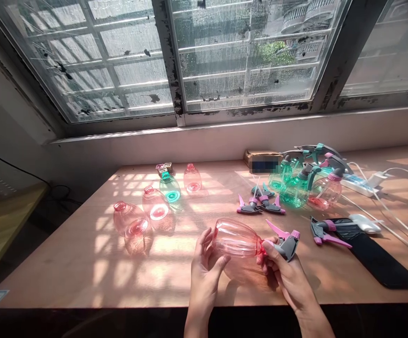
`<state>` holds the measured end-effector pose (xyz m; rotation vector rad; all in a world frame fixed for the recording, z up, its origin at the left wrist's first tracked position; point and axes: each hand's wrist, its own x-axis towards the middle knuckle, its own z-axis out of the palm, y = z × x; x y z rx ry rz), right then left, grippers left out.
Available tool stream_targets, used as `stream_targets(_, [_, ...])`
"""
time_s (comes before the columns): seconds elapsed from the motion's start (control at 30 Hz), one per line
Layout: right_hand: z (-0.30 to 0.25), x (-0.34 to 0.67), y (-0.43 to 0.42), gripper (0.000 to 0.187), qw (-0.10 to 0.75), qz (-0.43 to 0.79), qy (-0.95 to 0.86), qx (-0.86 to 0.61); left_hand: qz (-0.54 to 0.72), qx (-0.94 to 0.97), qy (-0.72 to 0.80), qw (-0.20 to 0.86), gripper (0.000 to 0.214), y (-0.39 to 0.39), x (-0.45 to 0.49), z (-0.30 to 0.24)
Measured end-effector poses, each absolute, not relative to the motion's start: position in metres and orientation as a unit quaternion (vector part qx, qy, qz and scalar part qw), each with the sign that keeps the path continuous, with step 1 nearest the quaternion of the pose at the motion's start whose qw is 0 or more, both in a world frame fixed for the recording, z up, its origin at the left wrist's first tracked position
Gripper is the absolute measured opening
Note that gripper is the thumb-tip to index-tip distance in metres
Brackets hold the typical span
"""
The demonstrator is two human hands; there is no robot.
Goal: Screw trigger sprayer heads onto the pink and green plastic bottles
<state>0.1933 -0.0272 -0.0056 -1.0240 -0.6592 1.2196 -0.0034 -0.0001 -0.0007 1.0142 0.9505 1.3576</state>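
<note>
A clear pink spray bottle [237,238] lies on its side in the air above the near part of the table, its base to the left. My left hand [204,265] cups the base, thumb toward me and fingers behind. At the neck, my right hand [283,267] pinches the collar of a grey and pink spray head [289,245] that sits against the bottle's mouth. How far it is threaded cannot be seen under the fingers. Just beyond lie loose spray heads [260,205], pink-grey and green-grey. Another pink-grey spray head [327,231] rests to the right.
Pink bottles [154,205] and a green bottle [170,188] without heads stand at left. Green and pink bottles with heads [297,188] cluster at back right, beside a cardboard box [255,162], a power strip [358,184] and white cables. A black pouch [380,258] lies right.
</note>
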Motion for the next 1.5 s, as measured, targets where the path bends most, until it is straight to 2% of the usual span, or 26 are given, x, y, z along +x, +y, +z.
stream_targets(0.1, [-0.004,0.193,-0.027,0.047,0.647,0.542,-0.293,-0.449,0.574,0.43,0.404,0.568,0.078,-0.001,-0.002,-0.001])
stream_targets(0.53, [0.0,0.187,-0.027,0.05,0.67,0.523,-0.259,-0.459,0.575,0.44,0.398,0.564,0.058,0.001,-0.004,-0.002])
stream_targets(0.67, [-0.002,0.187,-0.027,0.05,0.656,0.544,-0.261,-0.453,0.581,0.429,0.405,0.561,0.067,0.0,-0.002,0.0])
stream_targets(1.0, [0.001,0.185,-0.028,0.046,0.644,0.535,-0.279,-0.47,0.566,0.421,0.409,0.579,0.044,-0.002,-0.004,0.015])
stream_targets(1.23, [-0.001,0.188,-0.028,0.049,0.654,0.537,-0.268,-0.46,0.559,0.428,0.391,0.593,0.046,-0.003,-0.003,0.018])
stream_targets(1.4, [-0.006,0.188,-0.027,0.055,0.635,0.559,-0.253,-0.469,0.584,0.423,0.416,0.554,0.05,-0.001,-0.002,0.011])
stream_targets(1.5, [-0.01,0.188,-0.027,0.05,0.628,0.544,-0.286,-0.478,0.592,0.418,0.422,0.545,0.056,0.0,-0.003,0.007])
